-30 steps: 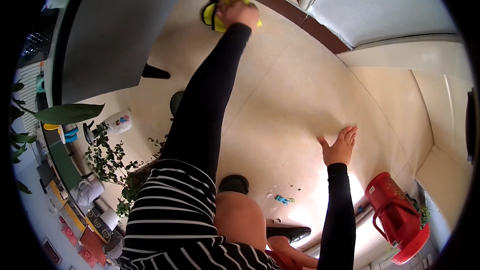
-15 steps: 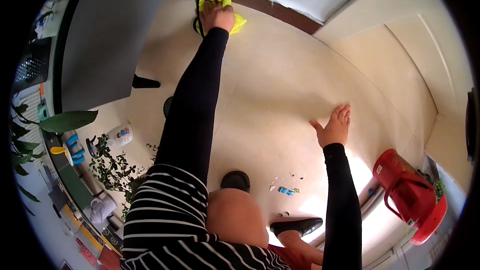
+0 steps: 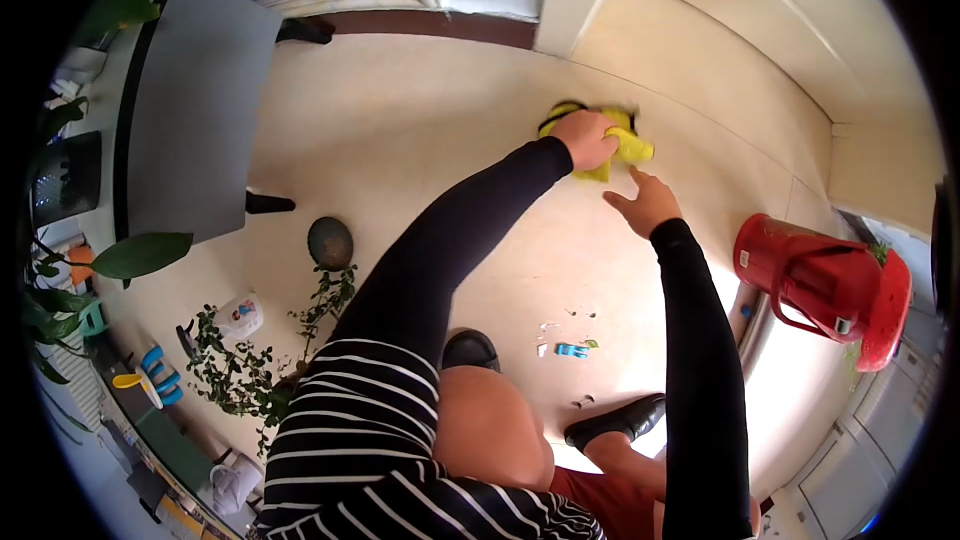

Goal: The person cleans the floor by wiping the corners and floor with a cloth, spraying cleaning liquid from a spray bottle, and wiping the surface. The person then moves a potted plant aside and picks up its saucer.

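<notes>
Gripping a yellow cloth (image 3: 632, 146) with black edging, the left hand (image 3: 588, 140) has its fingers curled into the fabric, part of which protrudes beyond the knuckles toward the right. The cloth lies bunched on the pale tiled floor (image 3: 380, 110), in the upper middle of the view; its outline is partly blurred. The right hand (image 3: 650, 206) is open, thumb and fingers spread, with a fingertip just beside the lower edge of the cloth. Whether this hand touches the floor or the cloth cannot be told. Both forearms wear black sleeves (image 3: 706, 370); the left one slants across the view from a black-and-white striped shirt (image 3: 350, 410).

Beyond the cloth, a brown skirting board (image 3: 430, 28) runs along the foot of the wall. At the right, well apart from the cloth, is a red jug (image 3: 795, 275) with a looped handle. Nearer the body, a small blue object (image 3: 573, 350) lies on the floor among pale scraps (image 3: 542, 349) and dark bits, between a bare knee (image 3: 490, 430) and the right forearm. Two dark shoes (image 3: 618, 420) show, one in front of the knee and one to its right. At the left are a grey panel (image 3: 200, 110) with short dark feet, a round dark object (image 3: 330, 243), a leafy plant (image 3: 235, 380) and a white bottle (image 3: 240, 316).
</notes>
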Demonstrator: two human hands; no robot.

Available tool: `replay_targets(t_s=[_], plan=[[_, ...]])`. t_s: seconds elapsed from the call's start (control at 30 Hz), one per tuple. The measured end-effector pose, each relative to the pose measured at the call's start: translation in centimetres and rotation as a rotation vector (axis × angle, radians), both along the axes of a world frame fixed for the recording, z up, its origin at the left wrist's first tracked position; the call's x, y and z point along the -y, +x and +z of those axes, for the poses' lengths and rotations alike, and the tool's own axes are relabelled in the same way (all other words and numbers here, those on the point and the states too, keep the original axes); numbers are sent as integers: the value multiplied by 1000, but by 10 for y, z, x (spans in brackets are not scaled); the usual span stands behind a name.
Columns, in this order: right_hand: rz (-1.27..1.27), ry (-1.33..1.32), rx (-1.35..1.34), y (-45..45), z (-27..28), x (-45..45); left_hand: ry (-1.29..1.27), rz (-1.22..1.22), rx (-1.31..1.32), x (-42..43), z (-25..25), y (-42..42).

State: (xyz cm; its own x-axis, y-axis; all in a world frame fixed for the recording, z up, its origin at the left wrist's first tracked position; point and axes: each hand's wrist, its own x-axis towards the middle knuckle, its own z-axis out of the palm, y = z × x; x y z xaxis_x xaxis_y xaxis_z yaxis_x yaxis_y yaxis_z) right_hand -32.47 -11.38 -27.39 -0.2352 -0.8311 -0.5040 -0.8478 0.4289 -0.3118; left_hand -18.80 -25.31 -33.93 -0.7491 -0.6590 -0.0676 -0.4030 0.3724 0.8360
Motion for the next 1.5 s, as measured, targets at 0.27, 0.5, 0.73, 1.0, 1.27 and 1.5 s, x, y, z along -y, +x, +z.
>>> replay_targets(t_s=[0.27, 0.5, 0.73, 1.0, 1.27, 1.5], plan=[[-440, -409, 188, -46, 64, -96, -294, 740, -133, 42, 30, 140], [-597, -435, 292, -41, 69, -136, -490, 939, 338, 100, -19, 279], [-650, -461, 437, -20, 73, -134, -605, 421, 697, 29, -42, 100], [-650, -477, 426, -19, 81, -145, -479, 167, 134, -24, 16, -39], [-836, -422, 431, -23, 73, -184, -1226, 238, 84, 103, 108, -147], [-890, -405, 452, -6, 80, -187, -927, 119, 778, 234, -62, -154]])
